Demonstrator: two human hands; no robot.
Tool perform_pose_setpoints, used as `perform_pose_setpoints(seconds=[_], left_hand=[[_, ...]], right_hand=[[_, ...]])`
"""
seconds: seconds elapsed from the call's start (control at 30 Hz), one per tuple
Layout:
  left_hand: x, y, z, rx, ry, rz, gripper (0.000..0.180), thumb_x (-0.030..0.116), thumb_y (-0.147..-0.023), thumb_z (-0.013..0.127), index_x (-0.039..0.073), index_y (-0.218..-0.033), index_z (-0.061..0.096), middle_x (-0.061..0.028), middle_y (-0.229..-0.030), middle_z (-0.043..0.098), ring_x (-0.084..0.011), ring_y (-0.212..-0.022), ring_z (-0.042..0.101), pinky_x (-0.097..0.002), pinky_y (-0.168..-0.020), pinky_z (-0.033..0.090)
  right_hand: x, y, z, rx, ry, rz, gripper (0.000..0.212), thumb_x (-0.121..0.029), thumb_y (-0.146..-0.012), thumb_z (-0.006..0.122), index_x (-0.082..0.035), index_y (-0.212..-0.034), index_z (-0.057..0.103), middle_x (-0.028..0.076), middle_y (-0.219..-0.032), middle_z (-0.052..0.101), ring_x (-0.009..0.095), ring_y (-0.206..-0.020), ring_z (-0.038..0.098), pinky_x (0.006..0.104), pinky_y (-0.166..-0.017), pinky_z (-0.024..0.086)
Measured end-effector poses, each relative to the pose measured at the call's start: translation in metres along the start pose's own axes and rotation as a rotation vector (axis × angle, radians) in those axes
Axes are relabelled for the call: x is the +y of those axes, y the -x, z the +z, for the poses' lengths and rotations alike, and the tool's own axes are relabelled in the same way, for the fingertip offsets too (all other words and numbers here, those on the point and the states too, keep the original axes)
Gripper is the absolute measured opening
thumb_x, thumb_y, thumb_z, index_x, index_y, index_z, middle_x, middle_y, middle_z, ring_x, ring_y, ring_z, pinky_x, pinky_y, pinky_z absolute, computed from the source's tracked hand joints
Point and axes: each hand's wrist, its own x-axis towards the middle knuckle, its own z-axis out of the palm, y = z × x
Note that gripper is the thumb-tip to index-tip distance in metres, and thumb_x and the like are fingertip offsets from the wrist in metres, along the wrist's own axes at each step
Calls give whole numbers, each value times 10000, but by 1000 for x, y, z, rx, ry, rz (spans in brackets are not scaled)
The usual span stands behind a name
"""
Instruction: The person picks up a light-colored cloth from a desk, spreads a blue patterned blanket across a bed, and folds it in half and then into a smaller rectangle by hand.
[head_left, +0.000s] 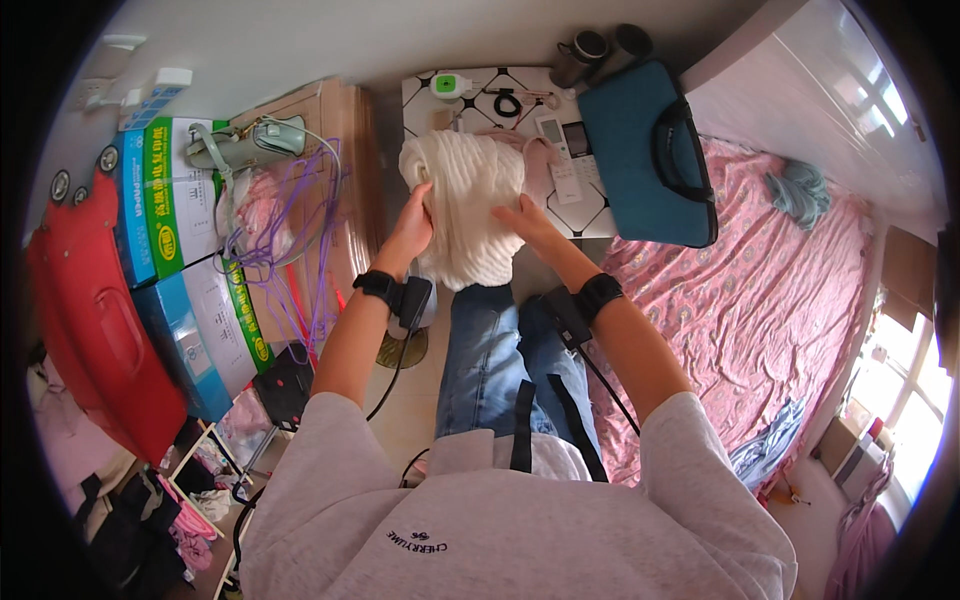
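Note:
Between my two hands is a folded cream knitted cloth [468,205] with a ribbed weave; whether it is a scarf or a sweater I cannot tell. My left hand [412,228] grips its left side, the thumb lying on top and the fingers hidden behind the folds. On the right edge, my right hand [527,222] holds it the same way, thumb uppermost. The bundle hangs in front of my knees, over the near edge of a white table [420,100] with a black diamond pattern. Beyond it, a pale pink cloth [538,165] lies on the table.
Remote controls [563,170], a black cable [507,103] and a green-and-white device [448,86] sit on the table, beside a teal laptop bag [640,150]. Right is a bed with a pink patterned sheet [740,300]. Left stand paper boxes [185,200], purple cords [300,230] and a red suitcase [105,310].

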Motion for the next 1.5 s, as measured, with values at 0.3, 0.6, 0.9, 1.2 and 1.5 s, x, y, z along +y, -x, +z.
perform_pose_setpoints(seconds=[0.3,0.6,0.9,1.2,1.5], left_hand=[[-14,-31,-7,617,-1028,473,657,307,-640,500,-45,-1115,214,-193,-1141,257,-272,-1057,262,-317,-855,230],[-11,-21,35,693,-1263,675,644,350,-644,486,-47,-1094,253,-196,-1120,271,-309,-1041,265,-361,-845,236],[-9,-1,116,455,-1137,755,562,249,-701,475,-73,-1091,232,-224,-1131,221,-304,-1051,224,-332,-874,186],[-95,6,218,-447,-1431,568,221,197,-736,445,38,-883,490,-59,-814,529,-135,-750,487,-236,-669,367],[-155,47,245,-838,-1705,261,231,237,-710,459,42,-824,507,-96,-739,542,-187,-698,520,-267,-628,396]], right_hand=[[-57,99,-117,760,571,-625,272,-55,-651,479,-23,-918,441,110,-924,461,240,-877,431,293,-763,321],[-39,76,-239,880,727,-332,544,-270,-624,544,-1,-1046,330,210,-926,454,325,-866,432,358,-736,333],[-42,73,-250,792,586,-291,370,-299,-710,418,10,-912,437,195,-879,482,325,-821,455,356,-699,357],[47,161,-270,1216,116,-126,183,-142,-681,426,-6,-767,512,170,-686,516,287,-664,504,330,-594,387],[212,326,-154,935,-408,219,205,-107,-696,369,2,-797,510,64,-656,529,137,-585,517,249,-523,413]])
